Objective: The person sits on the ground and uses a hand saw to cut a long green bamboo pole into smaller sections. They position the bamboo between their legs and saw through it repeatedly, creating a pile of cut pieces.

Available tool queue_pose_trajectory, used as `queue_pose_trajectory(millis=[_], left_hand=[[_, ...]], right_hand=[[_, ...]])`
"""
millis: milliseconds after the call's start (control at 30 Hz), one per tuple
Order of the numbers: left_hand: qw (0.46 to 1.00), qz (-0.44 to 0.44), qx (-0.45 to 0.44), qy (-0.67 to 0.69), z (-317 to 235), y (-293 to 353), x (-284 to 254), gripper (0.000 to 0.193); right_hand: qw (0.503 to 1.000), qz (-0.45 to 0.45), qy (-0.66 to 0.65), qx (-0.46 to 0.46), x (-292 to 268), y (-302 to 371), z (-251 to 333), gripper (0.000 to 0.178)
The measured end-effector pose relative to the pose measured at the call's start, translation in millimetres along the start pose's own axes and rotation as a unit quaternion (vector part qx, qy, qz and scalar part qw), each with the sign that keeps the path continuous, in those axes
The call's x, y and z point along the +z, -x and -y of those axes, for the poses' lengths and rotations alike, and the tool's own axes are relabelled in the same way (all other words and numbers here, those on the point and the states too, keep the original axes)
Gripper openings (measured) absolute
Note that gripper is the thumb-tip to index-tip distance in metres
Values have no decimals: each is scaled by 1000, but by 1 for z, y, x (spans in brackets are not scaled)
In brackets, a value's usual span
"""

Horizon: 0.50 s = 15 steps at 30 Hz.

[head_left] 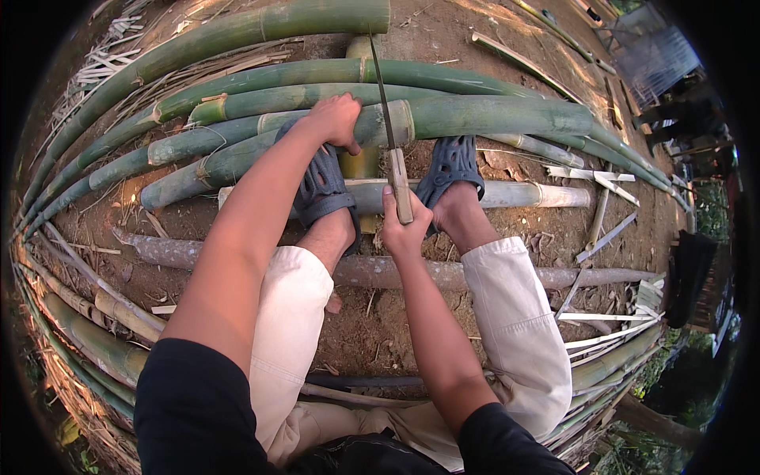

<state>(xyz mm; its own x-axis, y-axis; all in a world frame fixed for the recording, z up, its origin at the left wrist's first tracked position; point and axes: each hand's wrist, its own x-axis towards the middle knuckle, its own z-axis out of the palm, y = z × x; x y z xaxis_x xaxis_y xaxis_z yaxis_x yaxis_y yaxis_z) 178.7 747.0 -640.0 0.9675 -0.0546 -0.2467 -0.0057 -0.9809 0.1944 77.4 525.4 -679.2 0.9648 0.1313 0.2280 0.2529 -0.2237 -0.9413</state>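
Observation:
A thick green bamboo pole [499, 115] lies crosswise before me. My left hand [336, 122] presses down on it left of a pale node, gripping round its near side with the thumb. In my right hand [405, 225] is the wooden handle of a handsaw [381, 87]. Its long, narrow, dark blade points away from me and lies across the pole right beside the node. How deep the blade sits in the pole I cannot tell. Both my feet, in dark grey clogs [322, 178], are close against the pole, one to each side of the saw.
More green bamboo poles [261, 77] lie alongside, beyond and to the left. Under my feet runs a paler pole [507, 195], with a brownish pole [427, 273] nearer me. Split bamboo strips [613, 317] are scattered at the right. Stacked poles [95, 336] lie at lower left.

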Motion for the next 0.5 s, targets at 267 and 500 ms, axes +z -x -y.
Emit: queue_pose_trajectory(millis=[267, 500], left_hand=[[997, -12, 56, 54, 24, -22, -6, 93], [996, 25, 41, 77, 38, -35, -21, 90]], right_hand=[[988, 2, -145, 62, -4, -36, -12, 27], [998, 29, 15, -51, -22, -32, 21, 24]])
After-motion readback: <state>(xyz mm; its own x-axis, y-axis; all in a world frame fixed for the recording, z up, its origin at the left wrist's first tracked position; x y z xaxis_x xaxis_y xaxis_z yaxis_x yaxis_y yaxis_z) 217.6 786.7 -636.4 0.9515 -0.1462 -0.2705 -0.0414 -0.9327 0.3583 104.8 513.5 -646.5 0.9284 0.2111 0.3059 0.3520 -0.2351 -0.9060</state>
